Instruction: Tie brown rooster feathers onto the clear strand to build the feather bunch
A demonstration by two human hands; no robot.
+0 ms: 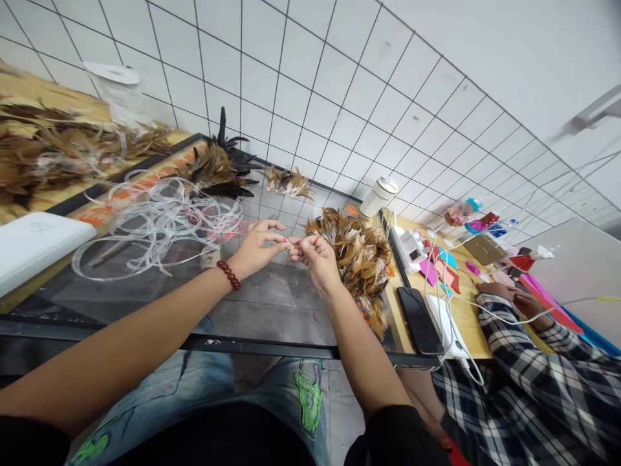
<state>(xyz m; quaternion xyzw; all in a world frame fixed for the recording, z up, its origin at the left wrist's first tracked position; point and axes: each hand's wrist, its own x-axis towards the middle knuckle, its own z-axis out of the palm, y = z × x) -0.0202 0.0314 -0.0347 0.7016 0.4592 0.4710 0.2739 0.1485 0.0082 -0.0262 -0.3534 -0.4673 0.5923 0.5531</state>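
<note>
My left hand (259,248), with a beaded bracelet at the wrist, reaches over the glass-topped table (272,310). Its thumb and forefinger are pinched together, touching the fingertips of my right hand (317,259). Between the two pinches is something small and pale, with a bit of red, too tiny to identify. Just right of my right hand lies a big pile of brown feathers (363,252). To the left of my left hand is a loose tangle of clear tubing or cord (160,220). A small bunch of feathers (290,183) lies behind my hands.
At the back stands a white cup (380,195). On the right are a black phone (418,320), a power strip (446,327), cables and colored pieces, with a person in plaid sleeves (514,330). A white box (43,249) and more feathers (58,155) are on the left.
</note>
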